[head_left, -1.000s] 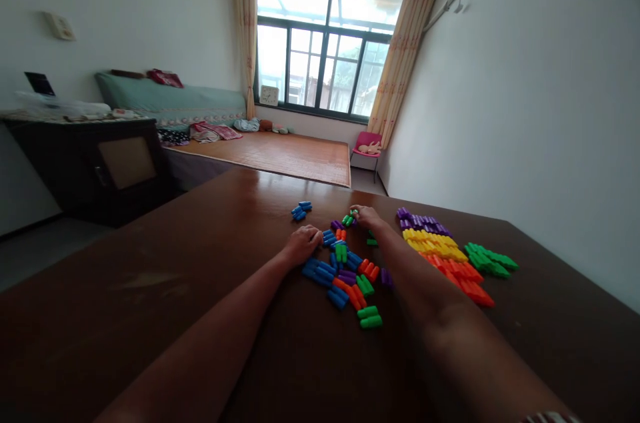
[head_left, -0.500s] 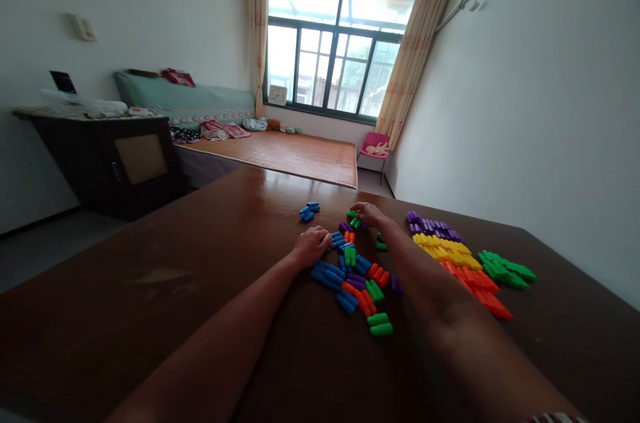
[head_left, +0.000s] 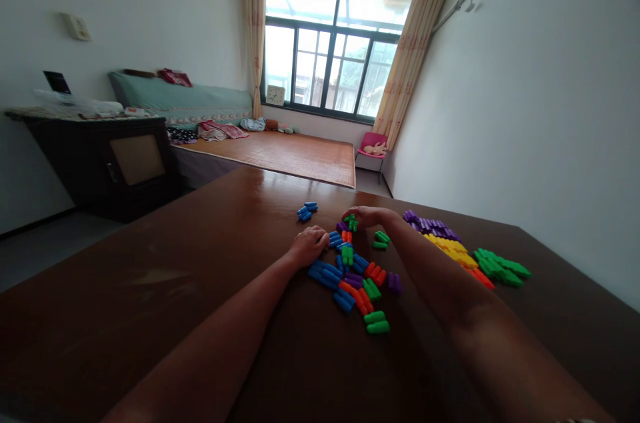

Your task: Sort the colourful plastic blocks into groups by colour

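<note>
My left hand [head_left: 309, 244] rests on the table beside some blue pieces [head_left: 335, 240], its fingers drawn together; whether anything is under them is hidden. Farther right, my right hand [head_left: 361, 216] curves around small green pieces [head_left: 351, 221] at the far end of the cluster, its fingers closed about them. Between my arms lie blue pieces [head_left: 325, 273], red-orange pieces [head_left: 375, 273], a green pair [head_left: 377, 322] and a purple pair [head_left: 394, 283]. Other green pieces [head_left: 381, 240] sit just below my right wrist.
On the brown table [head_left: 210, 243], rows of purple [head_left: 431, 225], yellow [head_left: 453, 251] and green pieces [head_left: 500, 266] lie at the right. A few blue pieces [head_left: 307, 211] are near the far edge. Beyond stand a bed [head_left: 300, 153], a dark cabinet [head_left: 120, 156] and a pink chair [head_left: 373, 141].
My right hand and forearm have shifted, uncovering more green pieces and the purple pair while covering part of the orange rows. My left hand holds nearly the same place.
</note>
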{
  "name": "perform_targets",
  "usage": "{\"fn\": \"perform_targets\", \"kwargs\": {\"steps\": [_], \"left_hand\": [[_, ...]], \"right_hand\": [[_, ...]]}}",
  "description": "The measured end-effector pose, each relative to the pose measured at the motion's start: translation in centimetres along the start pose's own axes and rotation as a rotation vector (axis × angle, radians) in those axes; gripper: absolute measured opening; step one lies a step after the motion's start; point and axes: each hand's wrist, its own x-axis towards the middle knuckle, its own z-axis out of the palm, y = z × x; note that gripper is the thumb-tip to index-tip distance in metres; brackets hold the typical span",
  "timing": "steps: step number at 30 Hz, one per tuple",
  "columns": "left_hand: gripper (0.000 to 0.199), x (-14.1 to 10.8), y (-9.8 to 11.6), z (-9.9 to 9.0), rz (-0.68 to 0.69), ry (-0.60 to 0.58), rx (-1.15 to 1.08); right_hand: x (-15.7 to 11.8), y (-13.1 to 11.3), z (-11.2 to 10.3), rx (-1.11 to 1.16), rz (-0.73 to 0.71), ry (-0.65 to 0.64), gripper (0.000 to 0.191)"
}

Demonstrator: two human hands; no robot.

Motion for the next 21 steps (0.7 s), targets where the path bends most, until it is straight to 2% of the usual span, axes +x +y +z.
{"fn": "perform_targets", "kwargs": {"steps": [3,5,8,12,17,21], "left_hand": [[0.039,0.0,0.0,-0.1,-0.006,-0.008,0.004],[0.039,0.0,-0.1,-0.1,-0.011,-0.007,0.010],[0.038,0.1,-0.2,0.1,-0.004,-0.004,0.011],[0.038,0.1,-0.3,0.2,0.007,-0.004,0.006],[0.038,0.2,-0.3,0.0,-0.018,-0.009,0.003],[0.038,0.1,0.0,-0.1,-0.020,-0.012,0.002]], "right_hand": [[-0.3,0.2,0.1,-0.041,0.083,-0.109,0.060],[-0.6,0.4,0.4,-0.100,0.111,-0.109,0.063],[-1.0,0.7,0.9,-0.169,0.049,-0.058,0.064],[-1.4,0.7,1.5,-0.113,-0.035,-0.043,0.064],[-2.0,1.2,1.5,-0.071,0.138,0.028,0.043],[-2.6,1.7,1.1,-0.062,0.184,0.017,0.049]]}}
